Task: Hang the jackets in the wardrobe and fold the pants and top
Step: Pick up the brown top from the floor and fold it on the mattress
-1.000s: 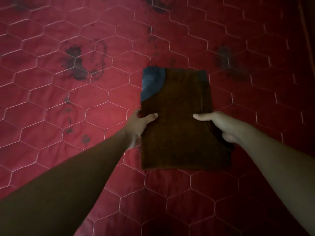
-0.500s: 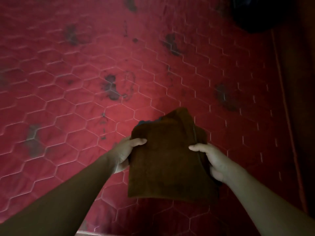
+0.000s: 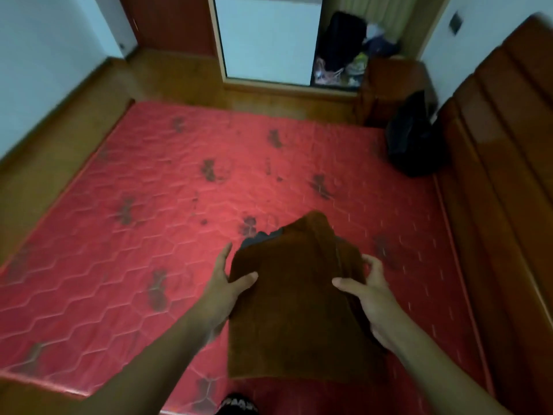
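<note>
The head view looks down across a bed with a red quilted mattress [image 3: 149,205], and over its near edge the person holds the folded brown top [image 3: 293,319] between both hands. The left hand [image 3: 224,286] pinches the left edge, thumb laid on the upper face and fingers running along and under the side. The right hand [image 3: 369,295] grips the opposite edge the same way, thumb on top and fingers curled round the fabric. Taking both long sides at once looks meant to hold the layers together so the fold does not slide open when the top is carried. Even so, the far end is rumpled and peaks upward, and a dark collar or lining [image 3: 263,238] shows there, so the stack is loose at the end no hand supports. The top appears raised off the mattress rather than lying flat on it, though the blur leaves that uncertain. By this, folding the top seems finished and it is ready to be set down somewhere. Beyond the foot of the bed the wardrobe [image 3: 269,37] shows a pale door, and beside it an open section holding dark clothes [image 3: 341,46]. A black bag [image 3: 416,139] sits at the mattress's far right corner against the padded brown headboard [image 3: 502,151].
</note>
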`<action>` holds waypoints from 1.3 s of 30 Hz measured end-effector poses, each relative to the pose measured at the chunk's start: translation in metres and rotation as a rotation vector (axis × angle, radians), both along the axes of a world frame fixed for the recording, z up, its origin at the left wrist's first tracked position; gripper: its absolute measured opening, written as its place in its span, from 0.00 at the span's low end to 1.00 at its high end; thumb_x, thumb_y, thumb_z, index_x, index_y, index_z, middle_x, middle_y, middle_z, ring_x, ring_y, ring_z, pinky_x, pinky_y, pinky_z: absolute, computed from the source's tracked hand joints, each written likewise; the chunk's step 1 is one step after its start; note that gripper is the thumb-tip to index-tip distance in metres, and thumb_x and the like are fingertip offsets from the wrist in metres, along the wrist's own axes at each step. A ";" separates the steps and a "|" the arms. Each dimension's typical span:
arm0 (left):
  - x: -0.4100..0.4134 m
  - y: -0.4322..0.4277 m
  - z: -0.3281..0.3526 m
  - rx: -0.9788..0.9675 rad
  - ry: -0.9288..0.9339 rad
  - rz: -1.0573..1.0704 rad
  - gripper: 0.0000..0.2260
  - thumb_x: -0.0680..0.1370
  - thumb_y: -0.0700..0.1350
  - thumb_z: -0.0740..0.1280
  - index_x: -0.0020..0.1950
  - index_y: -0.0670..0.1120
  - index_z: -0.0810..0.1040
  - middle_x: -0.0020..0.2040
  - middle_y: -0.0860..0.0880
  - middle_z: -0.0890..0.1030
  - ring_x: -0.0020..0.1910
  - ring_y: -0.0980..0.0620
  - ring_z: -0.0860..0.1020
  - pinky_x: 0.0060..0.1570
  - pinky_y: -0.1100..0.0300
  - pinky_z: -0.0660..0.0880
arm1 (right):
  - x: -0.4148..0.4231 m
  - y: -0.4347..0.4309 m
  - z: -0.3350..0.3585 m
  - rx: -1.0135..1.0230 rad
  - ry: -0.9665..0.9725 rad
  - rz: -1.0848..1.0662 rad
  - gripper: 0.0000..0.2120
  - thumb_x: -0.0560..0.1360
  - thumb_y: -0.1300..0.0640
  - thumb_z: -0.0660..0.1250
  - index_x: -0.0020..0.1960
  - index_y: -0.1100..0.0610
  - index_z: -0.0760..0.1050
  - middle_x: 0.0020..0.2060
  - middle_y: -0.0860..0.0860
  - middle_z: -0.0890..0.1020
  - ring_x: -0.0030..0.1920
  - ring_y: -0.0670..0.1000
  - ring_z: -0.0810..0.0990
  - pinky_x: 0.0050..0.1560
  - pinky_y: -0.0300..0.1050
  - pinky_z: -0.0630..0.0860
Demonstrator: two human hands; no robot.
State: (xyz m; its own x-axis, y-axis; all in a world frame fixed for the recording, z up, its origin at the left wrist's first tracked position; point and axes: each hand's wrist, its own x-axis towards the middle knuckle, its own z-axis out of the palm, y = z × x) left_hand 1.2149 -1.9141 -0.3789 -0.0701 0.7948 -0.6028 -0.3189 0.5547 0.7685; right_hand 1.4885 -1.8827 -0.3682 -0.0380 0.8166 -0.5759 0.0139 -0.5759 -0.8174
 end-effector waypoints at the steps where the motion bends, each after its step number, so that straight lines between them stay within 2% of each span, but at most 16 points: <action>1: -0.005 -0.005 0.014 0.038 0.009 -0.009 0.32 0.77 0.38 0.73 0.72 0.63 0.67 0.61 0.47 0.81 0.55 0.46 0.84 0.50 0.49 0.83 | -0.006 -0.005 0.015 0.050 -0.009 0.016 0.39 0.73 0.61 0.76 0.74 0.36 0.61 0.63 0.46 0.75 0.59 0.49 0.79 0.49 0.46 0.79; 2: -0.010 -0.011 0.026 0.066 0.030 -0.028 0.29 0.77 0.37 0.72 0.72 0.61 0.70 0.62 0.47 0.81 0.55 0.47 0.84 0.50 0.52 0.83 | -0.011 -0.009 0.028 0.096 -0.021 0.057 0.41 0.74 0.62 0.75 0.74 0.32 0.60 0.63 0.43 0.73 0.60 0.47 0.78 0.48 0.43 0.78; 4: -0.020 -0.023 0.048 0.101 0.065 -0.076 0.24 0.78 0.38 0.71 0.69 0.60 0.75 0.64 0.48 0.81 0.57 0.49 0.84 0.53 0.54 0.82 | -0.020 -0.019 0.054 0.153 -0.024 0.142 0.37 0.77 0.62 0.72 0.73 0.28 0.63 0.65 0.39 0.72 0.61 0.43 0.77 0.46 0.39 0.80; 7: -0.036 -0.038 0.077 0.109 0.100 -0.105 0.20 0.79 0.38 0.70 0.63 0.61 0.80 0.64 0.50 0.79 0.58 0.48 0.83 0.59 0.49 0.80 | -0.031 -0.034 0.084 0.199 -0.020 0.259 0.27 0.80 0.61 0.68 0.68 0.31 0.74 0.69 0.39 0.73 0.62 0.41 0.78 0.49 0.36 0.80; 10: -0.049 -0.059 0.097 0.118 0.115 -0.120 0.21 0.78 0.39 0.71 0.64 0.61 0.79 0.66 0.49 0.77 0.59 0.47 0.82 0.62 0.46 0.79 | -0.037 -0.045 0.104 0.207 -0.006 0.357 0.23 0.81 0.61 0.67 0.64 0.33 0.78 0.68 0.40 0.75 0.60 0.42 0.81 0.55 0.40 0.81; 13: -0.061 -0.091 0.113 0.158 0.143 -0.100 0.26 0.75 0.36 0.73 0.68 0.59 0.77 0.67 0.47 0.78 0.60 0.46 0.82 0.62 0.46 0.78 | -0.047 -0.052 0.118 0.219 0.015 0.458 0.26 0.77 0.63 0.72 0.66 0.35 0.77 0.65 0.42 0.77 0.56 0.41 0.83 0.52 0.40 0.81; 17: -0.071 -0.153 0.138 0.189 0.227 0.012 0.30 0.74 0.33 0.74 0.72 0.55 0.74 0.67 0.48 0.79 0.61 0.49 0.81 0.61 0.51 0.79 | -0.068 -0.062 0.134 0.243 0.031 0.656 0.32 0.72 0.67 0.75 0.68 0.38 0.76 0.62 0.42 0.80 0.54 0.39 0.83 0.47 0.34 0.80; 21: -0.088 -0.228 0.161 0.196 0.309 0.198 0.32 0.72 0.35 0.76 0.72 0.54 0.74 0.68 0.53 0.78 0.63 0.54 0.80 0.59 0.58 0.79 | -0.112 -0.079 0.149 0.269 0.057 0.868 0.33 0.70 0.66 0.76 0.64 0.34 0.78 0.61 0.41 0.82 0.57 0.40 0.83 0.55 0.38 0.78; 22: -0.093 -0.248 0.165 0.188 0.320 0.248 0.32 0.72 0.34 0.76 0.72 0.53 0.74 0.67 0.53 0.78 0.62 0.56 0.80 0.57 0.59 0.79 | -0.127 -0.086 0.153 0.278 0.063 0.917 0.33 0.71 0.66 0.76 0.64 0.34 0.78 0.61 0.40 0.82 0.56 0.38 0.82 0.54 0.37 0.78; 25: -0.108 -0.311 0.176 0.158 0.355 0.398 0.31 0.72 0.32 0.74 0.72 0.53 0.74 0.65 0.51 0.80 0.60 0.55 0.82 0.53 0.61 0.80 | -0.172 -0.119 0.163 0.301 0.106 1.063 0.32 0.73 0.67 0.74 0.66 0.36 0.76 0.56 0.35 0.80 0.49 0.27 0.79 0.43 0.26 0.75; 27: -0.121 -0.353 0.180 0.138 0.375 0.467 0.31 0.72 0.32 0.74 0.71 0.54 0.74 0.63 0.51 0.82 0.59 0.53 0.82 0.53 0.61 0.80 | -0.202 -0.144 0.165 0.311 0.122 1.150 0.32 0.73 0.67 0.74 0.67 0.37 0.76 0.56 0.34 0.80 0.49 0.27 0.79 0.41 0.23 0.74; 31: -0.148 -0.428 0.184 0.104 0.413 0.561 0.30 0.74 0.35 0.73 0.72 0.58 0.73 0.64 0.55 0.80 0.59 0.56 0.81 0.54 0.61 0.80 | -0.263 -0.196 0.164 0.343 0.118 1.276 0.32 0.73 0.64 0.75 0.67 0.33 0.75 0.61 0.35 0.79 0.55 0.28 0.78 0.47 0.29 0.75; 33: -0.165 -0.462 0.182 0.096 0.433 0.590 0.30 0.75 0.36 0.73 0.71 0.60 0.73 0.65 0.57 0.79 0.60 0.58 0.81 0.55 0.61 0.79 | -0.295 -0.222 0.166 0.363 0.116 1.317 0.32 0.73 0.64 0.75 0.67 0.34 0.75 0.61 0.34 0.77 0.54 0.25 0.76 0.47 0.27 0.75; 35: -0.188 -0.494 0.179 0.098 0.450 0.624 0.30 0.75 0.37 0.73 0.72 0.59 0.72 0.65 0.55 0.80 0.61 0.56 0.81 0.55 0.61 0.80 | -0.329 -0.249 0.167 0.375 0.132 1.346 0.32 0.73 0.65 0.74 0.68 0.36 0.74 0.60 0.31 0.75 0.50 0.21 0.74 0.43 0.23 0.73; 39: -0.245 -0.554 0.177 0.102 0.471 0.689 0.29 0.77 0.34 0.71 0.72 0.57 0.71 0.61 0.50 0.82 0.57 0.54 0.83 0.50 0.62 0.81 | -0.405 -0.308 0.164 0.433 0.125 1.382 0.32 0.73 0.63 0.74 0.67 0.34 0.74 0.62 0.29 0.72 0.57 0.26 0.72 0.49 0.31 0.70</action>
State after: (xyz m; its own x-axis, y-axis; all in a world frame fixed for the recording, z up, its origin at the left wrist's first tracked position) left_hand 0.9698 -2.4678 -0.2019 -0.7861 0.5310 -0.3164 -0.1940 0.2741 0.9419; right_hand 1.0833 -2.1909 -0.2038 -0.9532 0.1929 -0.2329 0.2593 0.1248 -0.9577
